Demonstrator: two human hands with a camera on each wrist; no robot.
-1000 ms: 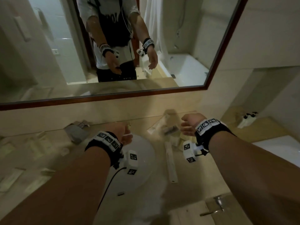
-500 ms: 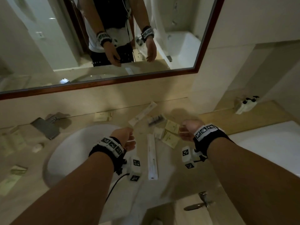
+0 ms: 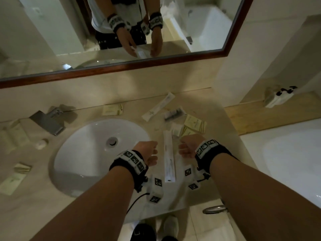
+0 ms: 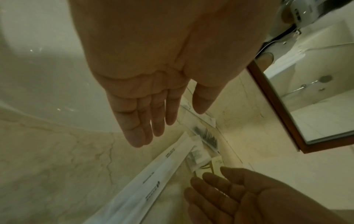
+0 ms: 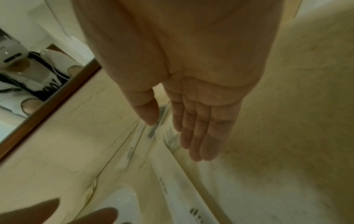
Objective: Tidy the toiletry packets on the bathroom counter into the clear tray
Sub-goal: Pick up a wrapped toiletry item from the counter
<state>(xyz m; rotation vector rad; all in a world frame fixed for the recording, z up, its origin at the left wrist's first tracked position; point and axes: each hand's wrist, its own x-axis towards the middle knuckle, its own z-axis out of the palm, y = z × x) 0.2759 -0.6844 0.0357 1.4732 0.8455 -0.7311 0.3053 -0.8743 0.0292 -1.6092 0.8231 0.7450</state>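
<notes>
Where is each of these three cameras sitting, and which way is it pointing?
Head: worn on the head, looking down at the counter, sink and mirror; both forearms show.
Left wrist: looks along the open left hand toward the counter.
Right wrist: looks along the open right hand.
Shared: all three show the long white packet lying between the hands.

Since a second ago both hands have moved nearer each other and lower over the worktop (image 3: 97, 214). The left hand (image 3: 147, 153) and the right hand (image 3: 188, 147), fingers now straight and palms facing, flank the long white packet (image 3: 168, 157). The head view has tipped down, bringing the whole basin (image 3: 83, 153) into sight.
</notes>
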